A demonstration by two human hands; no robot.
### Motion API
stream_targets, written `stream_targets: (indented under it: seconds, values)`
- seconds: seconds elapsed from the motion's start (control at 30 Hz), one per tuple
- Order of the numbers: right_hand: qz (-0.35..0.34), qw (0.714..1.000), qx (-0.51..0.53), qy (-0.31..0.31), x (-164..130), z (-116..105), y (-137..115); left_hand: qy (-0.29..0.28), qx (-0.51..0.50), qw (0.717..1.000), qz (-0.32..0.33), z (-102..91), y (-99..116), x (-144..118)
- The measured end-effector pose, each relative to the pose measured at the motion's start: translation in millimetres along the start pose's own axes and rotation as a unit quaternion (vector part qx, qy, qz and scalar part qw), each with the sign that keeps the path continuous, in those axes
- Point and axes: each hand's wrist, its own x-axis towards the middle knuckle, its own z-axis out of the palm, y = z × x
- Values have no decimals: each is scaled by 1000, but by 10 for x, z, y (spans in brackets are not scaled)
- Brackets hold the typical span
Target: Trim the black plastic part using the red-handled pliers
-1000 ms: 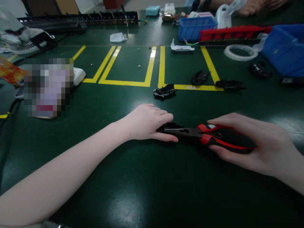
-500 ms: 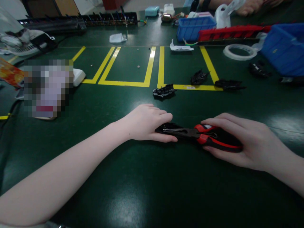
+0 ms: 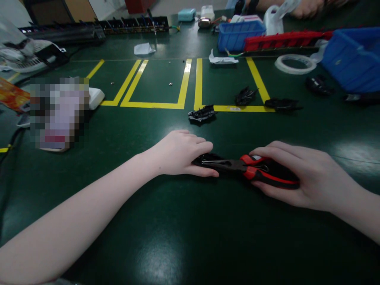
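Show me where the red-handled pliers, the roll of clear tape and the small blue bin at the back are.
red-handled pliers [image 3: 255, 171]: head view, on the red grip near the pivot.
roll of clear tape [image 3: 283, 67]: head view, on the ring's near-left rim.
small blue bin [image 3: 237, 37]: head view, on its front wall.

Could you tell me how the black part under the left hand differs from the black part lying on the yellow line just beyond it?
The held black part is mostly covered by the left hand, with the pliers from the right hand reaching to it. The loose black part lies untouched and fully visible, on the yellow line. Both are dark plastic pieces on the green table.
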Motion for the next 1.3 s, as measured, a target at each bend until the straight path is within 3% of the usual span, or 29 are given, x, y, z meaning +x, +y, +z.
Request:
stream_targets:
  seconds: [0.23,0.6,0.87,1.07,1.3]
  values:
    - [-32,999,-15,-7,12,-42,89,-5,-14,1000,3,-14,11,9]
    - [-120,986,-115,33,25,-80,134,-5,0,1000,4,-10,31,20]
    - [-82,994,-72,30,-5,-28,110,8,1,1000,8,8,27,9]
    - [-17,1000,-14,-2,-26,-18,85,18,9,1000,14,16,31,1]
    - [-13,1000,-6,-12,-6,-35,83,21,14,1000,16,2,42,1]
